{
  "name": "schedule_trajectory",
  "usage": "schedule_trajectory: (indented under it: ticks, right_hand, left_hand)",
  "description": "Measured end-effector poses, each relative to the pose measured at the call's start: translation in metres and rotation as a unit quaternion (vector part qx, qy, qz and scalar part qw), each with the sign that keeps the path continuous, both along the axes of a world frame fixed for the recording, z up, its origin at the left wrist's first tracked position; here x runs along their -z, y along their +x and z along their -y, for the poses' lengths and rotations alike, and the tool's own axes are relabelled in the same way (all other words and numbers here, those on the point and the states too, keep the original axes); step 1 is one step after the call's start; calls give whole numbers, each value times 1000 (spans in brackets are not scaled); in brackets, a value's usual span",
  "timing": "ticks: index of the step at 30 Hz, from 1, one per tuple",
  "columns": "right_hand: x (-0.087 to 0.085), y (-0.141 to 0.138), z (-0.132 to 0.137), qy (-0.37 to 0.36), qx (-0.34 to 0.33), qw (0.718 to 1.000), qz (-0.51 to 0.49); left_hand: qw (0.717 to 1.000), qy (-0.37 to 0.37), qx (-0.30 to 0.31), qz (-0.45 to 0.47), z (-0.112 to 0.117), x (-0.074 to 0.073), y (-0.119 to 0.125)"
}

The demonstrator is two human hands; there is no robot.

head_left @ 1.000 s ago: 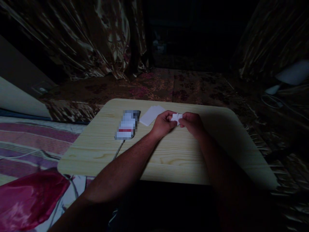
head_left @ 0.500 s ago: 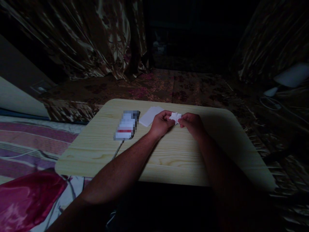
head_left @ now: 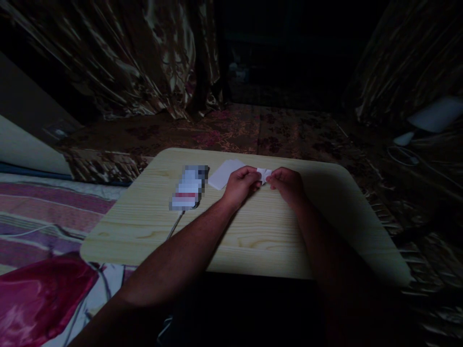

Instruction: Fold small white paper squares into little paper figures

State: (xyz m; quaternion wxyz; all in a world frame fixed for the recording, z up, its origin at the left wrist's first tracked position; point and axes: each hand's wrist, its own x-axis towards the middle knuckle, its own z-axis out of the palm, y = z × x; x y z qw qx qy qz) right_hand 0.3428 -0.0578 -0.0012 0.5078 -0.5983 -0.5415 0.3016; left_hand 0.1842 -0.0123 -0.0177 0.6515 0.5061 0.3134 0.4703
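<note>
Between my two hands is a small piece of folded white paper [head_left: 264,176], held just above the wooden table [head_left: 260,236]. My left hand [head_left: 241,184] pinches its left side with thumb and fingers. On the right side, my right hand [head_left: 288,183] grips it the same way. The fingers cover part of the paper, so its full shape is hidden. Behind my left hand lies a small stack of white paper sheets [head_left: 223,173], partly covered by that hand.
Left of the sheets, a phone [head_left: 190,188] with a blurred screen lies on the table, a cable [head_left: 175,225] running from its near end. A pink-striped bed [head_left: 39,202] and a magenta cloth [head_left: 43,294] are at left. A white lamp [head_left: 434,115] stands at right.
The fingers have shifted slightly on the folded paper, and less of it shows between the hands. My left thumb lies a little differently. The sheets and phone stay put.
</note>
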Motion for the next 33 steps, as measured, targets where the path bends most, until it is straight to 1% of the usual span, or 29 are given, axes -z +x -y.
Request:
schedule_trajectory:
  ticks: [3,5,9,11,13,17,20,22,25,29,33]
  right_hand:
    - [3,-2,-2,2,10,1000,-26]
    - [4,-3,-2,25,31,999,-31]
    - [6,-8,1,81,76,993,37]
    - [6,-11,4,103,67,990,70]
    - [6,-15,6,125,44,986,105]
    - [7,-17,7,162,13,975,154]
    - [10,-17,5,156,5,974,164]
    - [11,-16,4,151,5,975,163]
    - [12,-17,4,150,20,975,163]
    - [9,-18,4,140,53,973,177]
    - [6,-18,5,136,71,969,191]
  left_hand:
    - [1000,2,-17,-12,0,0,0]
    - [999,8,-35,-17,0,1,0]
    - [997,22,-75,-20,-1,1,1]
    - [996,24,-84,-18,-1,1,1]
    - [996,26,-88,-17,-1,1,2]
    - [997,28,-75,-20,0,3,2]
    - [998,40,-50,-18,0,4,2]
    - [998,48,-47,-18,0,4,2]
    - [997,51,-48,-19,1,5,2]
    - [998,52,-32,-20,2,4,2]
    - [998,46,-24,-26,4,4,2]
